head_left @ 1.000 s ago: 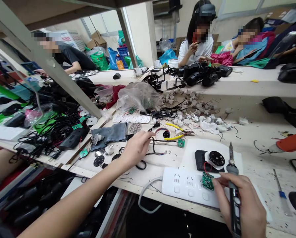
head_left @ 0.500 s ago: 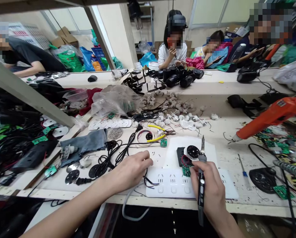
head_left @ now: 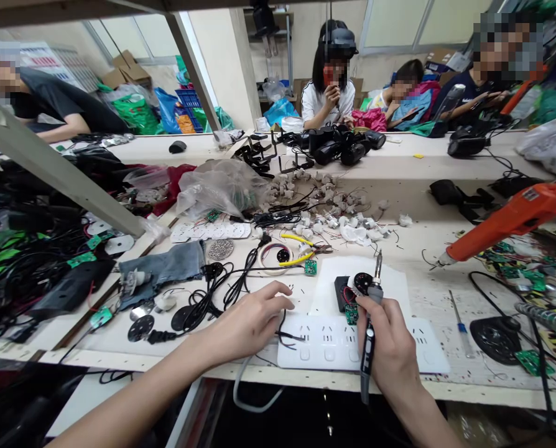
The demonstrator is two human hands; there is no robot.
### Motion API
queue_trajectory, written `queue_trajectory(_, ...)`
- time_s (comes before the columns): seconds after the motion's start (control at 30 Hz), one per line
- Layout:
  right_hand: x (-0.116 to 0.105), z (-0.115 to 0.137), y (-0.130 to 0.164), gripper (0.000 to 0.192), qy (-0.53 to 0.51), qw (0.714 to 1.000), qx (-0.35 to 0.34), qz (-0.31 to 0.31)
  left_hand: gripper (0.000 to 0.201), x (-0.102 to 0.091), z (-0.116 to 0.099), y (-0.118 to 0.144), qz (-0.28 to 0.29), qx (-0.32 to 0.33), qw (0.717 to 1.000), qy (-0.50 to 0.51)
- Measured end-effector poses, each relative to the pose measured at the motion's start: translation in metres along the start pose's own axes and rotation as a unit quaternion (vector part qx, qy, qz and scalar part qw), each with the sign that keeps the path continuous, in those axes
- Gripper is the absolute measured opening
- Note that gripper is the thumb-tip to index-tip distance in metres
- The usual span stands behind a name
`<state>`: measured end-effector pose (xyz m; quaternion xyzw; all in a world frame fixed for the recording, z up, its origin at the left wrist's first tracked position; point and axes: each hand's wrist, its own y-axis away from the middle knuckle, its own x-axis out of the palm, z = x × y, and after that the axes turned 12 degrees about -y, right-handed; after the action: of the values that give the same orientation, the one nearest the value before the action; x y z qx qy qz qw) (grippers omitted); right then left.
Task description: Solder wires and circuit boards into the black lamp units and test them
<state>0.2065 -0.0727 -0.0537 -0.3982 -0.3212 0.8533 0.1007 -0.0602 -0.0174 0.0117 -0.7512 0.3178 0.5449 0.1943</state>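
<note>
While our left grip (head_left: 251, 319) is unclear, wires (head_left: 291, 336) lie at its four o'clock. Our right grip (head_left: 390, 339) clasps a soldering iron (head_left: 368, 348).

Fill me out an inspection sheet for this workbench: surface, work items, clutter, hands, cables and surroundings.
Surface: pale flat worktable, speckled with small dark bits.
Work items: slim black-and-grey soldering iron, metal tip upward; small green circuit board at the right hand's fingertips; long white plastic power strip near the front edge.
Clutter: yellow-handled metal pliers; scattered white plastic parts; crumpled clear plastic bag.
Hands: right hand grips the soldering iron; left hand is by a thin black cable, grip unclear.
Cables: that cable's split ends lie over the power strip; coiled black cord further left; grey cable loops below the front edge.
Surroundings: co-worker in a white top opposite; orange pointed tool at right.
</note>
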Motion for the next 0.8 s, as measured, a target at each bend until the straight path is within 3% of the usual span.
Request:
queue_trajectory(0.2, -0.002, 0.000, 0.000, 0.029, 0.006, 1.000, 0.008, 0.006, 0.014, -0.003, -0.021, 0.000, 0.053, -0.006, 0.999, -0.011)
queue_trajectory(0.33, -0.001, 0.002, 0.000, 0.024, 0.025, 1.000, 0.009, -0.010, 0.016, 0.001, -0.023, 0.002, 0.059, -0.030, 0.998, -0.017)
queue_trajectory(0.53, -0.003, 0.000, 0.004, 0.024, 0.028, 1.000, 0.002, -0.013, 0.023, 0.004, -0.025, -0.005, -0.051, -0.062, 0.997, -0.013)
queue_trajectory(0.67, -0.007, 0.001, 0.007, 0.023, 0.023, 0.999, -0.018, -0.028, 0.021, 0.008, -0.048, -0.015, -0.147, -0.089, 0.985, 0.019)
queue_trajectory(0.8, -0.013, 0.010, 0.001, 0.020, 0.013, 0.995, -0.067, -0.073, 0.016, 0.023, -0.070, -0.026, -0.189, -0.104, 0.971, 0.101)
